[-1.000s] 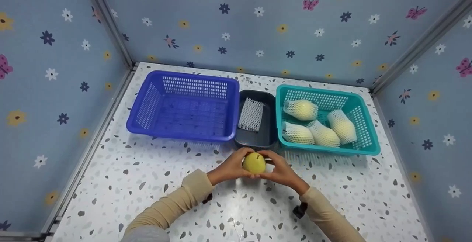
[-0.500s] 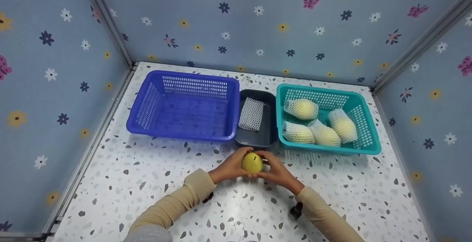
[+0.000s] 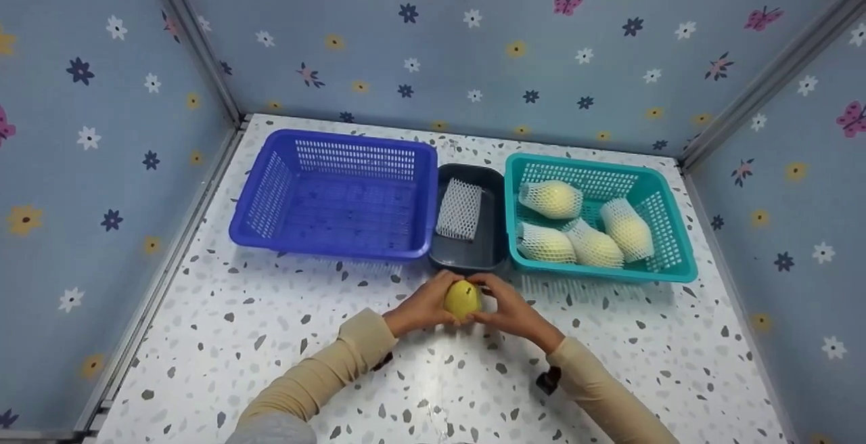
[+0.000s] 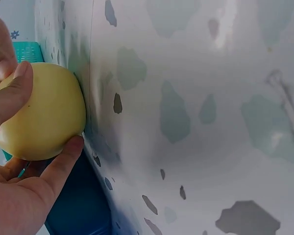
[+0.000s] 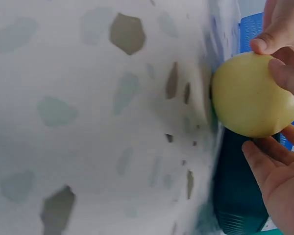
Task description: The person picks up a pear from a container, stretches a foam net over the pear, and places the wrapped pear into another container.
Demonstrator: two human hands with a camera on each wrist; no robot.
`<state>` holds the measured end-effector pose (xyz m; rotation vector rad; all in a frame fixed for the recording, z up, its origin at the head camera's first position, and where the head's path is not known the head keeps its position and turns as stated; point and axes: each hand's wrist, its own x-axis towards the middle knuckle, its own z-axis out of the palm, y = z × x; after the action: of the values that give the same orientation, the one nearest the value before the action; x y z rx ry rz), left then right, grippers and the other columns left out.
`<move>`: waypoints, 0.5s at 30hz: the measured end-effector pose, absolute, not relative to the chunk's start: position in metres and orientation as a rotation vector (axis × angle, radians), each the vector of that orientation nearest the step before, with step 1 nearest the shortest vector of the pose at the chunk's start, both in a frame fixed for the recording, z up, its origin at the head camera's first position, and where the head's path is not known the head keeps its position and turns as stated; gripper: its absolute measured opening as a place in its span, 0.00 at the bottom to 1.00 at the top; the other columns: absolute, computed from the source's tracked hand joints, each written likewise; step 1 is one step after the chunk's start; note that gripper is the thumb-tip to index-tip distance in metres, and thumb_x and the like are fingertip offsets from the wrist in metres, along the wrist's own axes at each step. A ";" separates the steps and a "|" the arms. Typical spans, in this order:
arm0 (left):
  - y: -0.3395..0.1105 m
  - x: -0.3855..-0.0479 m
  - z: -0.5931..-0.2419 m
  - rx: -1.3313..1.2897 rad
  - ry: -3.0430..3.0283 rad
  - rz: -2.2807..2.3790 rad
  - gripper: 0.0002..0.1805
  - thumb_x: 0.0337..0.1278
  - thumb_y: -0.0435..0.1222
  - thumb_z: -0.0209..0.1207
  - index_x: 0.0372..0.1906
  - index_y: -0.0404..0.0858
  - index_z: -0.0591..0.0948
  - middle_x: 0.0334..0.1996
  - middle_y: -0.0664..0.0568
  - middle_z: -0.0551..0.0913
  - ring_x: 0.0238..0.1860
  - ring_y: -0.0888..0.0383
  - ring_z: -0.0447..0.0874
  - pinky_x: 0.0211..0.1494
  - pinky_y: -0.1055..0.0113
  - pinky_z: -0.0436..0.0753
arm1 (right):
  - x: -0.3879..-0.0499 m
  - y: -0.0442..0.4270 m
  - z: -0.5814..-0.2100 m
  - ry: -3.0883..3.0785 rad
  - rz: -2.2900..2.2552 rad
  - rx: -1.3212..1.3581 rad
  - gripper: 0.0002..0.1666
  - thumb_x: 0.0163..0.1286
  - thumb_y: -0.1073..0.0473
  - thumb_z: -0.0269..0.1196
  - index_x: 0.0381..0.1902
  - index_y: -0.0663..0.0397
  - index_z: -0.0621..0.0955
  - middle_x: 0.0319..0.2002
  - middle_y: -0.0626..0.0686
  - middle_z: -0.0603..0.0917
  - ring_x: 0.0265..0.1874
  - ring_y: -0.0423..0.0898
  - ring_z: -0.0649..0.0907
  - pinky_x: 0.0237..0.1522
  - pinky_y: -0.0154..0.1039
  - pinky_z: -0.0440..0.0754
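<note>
A yellow pear [image 3: 463,300] with a short dark stem stands upright on the speckled table, directly in front of the dark grey tray [image 3: 473,254]. From the left side my left hand [image 3: 423,305] grips it, thumb in front and fingers behind. My right hand [image 3: 512,308] holds the opposite side in the same way. Both wrist views show the smooth bare skin of the pear [image 4: 49,112] between thumbs and fingertips. Inside the tray lies a flat white foam net sleeve [image 3: 460,209].
To the left stands a blue-purple basket [image 3: 434,193] with nothing in it. A teal basket [image 3: 687,254] on the right contains several pears in white foam nets [image 3: 628,231]. Flower-patterned panels [image 3: 440,38] enclose the table [image 3: 433,390] at the back and sides.
Both hands have shifted slightly left with the pear, and its stem has turned a little. The baskets, the tray and their contents stay as they were.
</note>
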<state>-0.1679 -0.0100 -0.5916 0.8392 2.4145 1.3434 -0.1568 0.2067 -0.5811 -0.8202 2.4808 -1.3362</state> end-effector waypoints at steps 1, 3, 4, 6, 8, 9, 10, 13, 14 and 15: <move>-0.010 -0.168 -0.592 0.844 2.412 1.347 0.40 0.33 0.26 0.73 0.59 0.32 0.70 0.54 0.44 0.72 0.51 0.51 0.73 0.55 0.58 0.74 | -0.158 0.207 -0.577 2.495 -1.332 -0.823 0.32 0.60 0.56 0.69 0.60 0.58 0.71 0.57 0.56 0.74 0.58 0.52 0.74 0.58 0.47 0.72; -0.010 -0.168 -0.592 0.840 2.404 1.357 0.39 0.34 0.24 0.72 0.59 0.32 0.70 0.54 0.44 0.72 0.51 0.50 0.73 0.55 0.57 0.74 | -0.162 0.206 -0.567 2.524 -1.336 -0.845 0.28 0.63 0.58 0.67 0.57 0.63 0.72 0.54 0.60 0.76 0.56 0.55 0.76 0.56 0.48 0.74; -0.010 -0.168 -0.592 0.834 2.401 1.361 0.39 0.34 0.24 0.72 0.59 0.32 0.69 0.54 0.43 0.72 0.52 0.50 0.73 0.55 0.57 0.74 | -0.165 0.205 -0.562 2.549 -1.335 -0.860 0.26 0.63 0.59 0.66 0.56 0.64 0.73 0.53 0.61 0.77 0.54 0.57 0.77 0.55 0.49 0.75; -0.009 -0.169 -0.592 0.821 2.398 1.366 0.40 0.34 0.23 0.71 0.60 0.32 0.69 0.55 0.44 0.71 0.53 0.50 0.73 0.56 0.57 0.74 | -0.172 0.204 -0.551 2.599 -1.327 -0.869 0.23 0.65 0.61 0.65 0.54 0.66 0.74 0.50 0.62 0.78 0.51 0.57 0.78 0.53 0.48 0.76; -0.009 -0.169 -0.592 0.813 2.393 1.369 0.40 0.34 0.23 0.71 0.61 0.31 0.68 0.55 0.43 0.71 0.54 0.49 0.73 0.58 0.56 0.72 | -0.181 0.202 -0.541 2.653 -1.302 -0.858 0.20 0.65 0.64 0.64 0.52 0.66 0.75 0.49 0.62 0.79 0.49 0.56 0.79 0.51 0.48 0.78; -0.009 -0.169 -0.592 0.814 2.393 1.368 0.40 0.34 0.23 0.71 0.61 0.31 0.68 0.56 0.43 0.71 0.54 0.48 0.73 0.59 0.55 0.72 | -0.186 0.201 -0.537 2.682 -1.280 -0.836 0.19 0.65 0.64 0.63 0.52 0.65 0.75 0.48 0.60 0.79 0.49 0.54 0.79 0.51 0.47 0.78; -0.009 -0.169 -0.593 0.814 2.393 1.368 0.41 0.34 0.23 0.71 0.61 0.31 0.68 0.55 0.43 0.71 0.55 0.48 0.72 0.59 0.55 0.71 | -0.191 0.199 -0.533 2.706 -1.255 -0.809 0.18 0.65 0.64 0.63 0.52 0.64 0.76 0.49 0.59 0.79 0.49 0.53 0.79 0.50 0.47 0.78; -0.009 -0.168 -0.593 0.809 2.389 1.372 0.41 0.33 0.24 0.71 0.60 0.30 0.68 0.55 0.43 0.71 0.55 0.47 0.72 0.60 0.54 0.70 | -0.209 0.194 -0.525 2.745 -1.195 -0.711 0.19 0.65 0.65 0.63 0.53 0.64 0.76 0.50 0.60 0.79 0.50 0.52 0.78 0.52 0.48 0.76; -0.009 -0.168 -0.594 0.807 2.391 1.372 0.41 0.33 0.24 0.72 0.60 0.31 0.68 0.55 0.43 0.71 0.55 0.47 0.73 0.60 0.54 0.70 | -0.215 0.192 -0.524 2.755 -1.171 -0.686 0.19 0.65 0.65 0.62 0.54 0.64 0.75 0.51 0.61 0.79 0.51 0.53 0.78 0.52 0.48 0.76; -0.009 -0.167 -0.594 0.809 2.394 1.373 0.41 0.32 0.26 0.73 0.60 0.31 0.68 0.55 0.43 0.71 0.55 0.47 0.73 0.60 0.53 0.70 | -0.222 0.190 -0.524 2.764 -1.147 -0.667 0.20 0.65 0.65 0.62 0.54 0.64 0.75 0.51 0.61 0.78 0.51 0.53 0.77 0.53 0.49 0.75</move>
<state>-0.1672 -0.0093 -0.5940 0.8086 2.3941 1.3729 -0.2217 0.1897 -0.5237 -0.6667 2.7639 -1.1472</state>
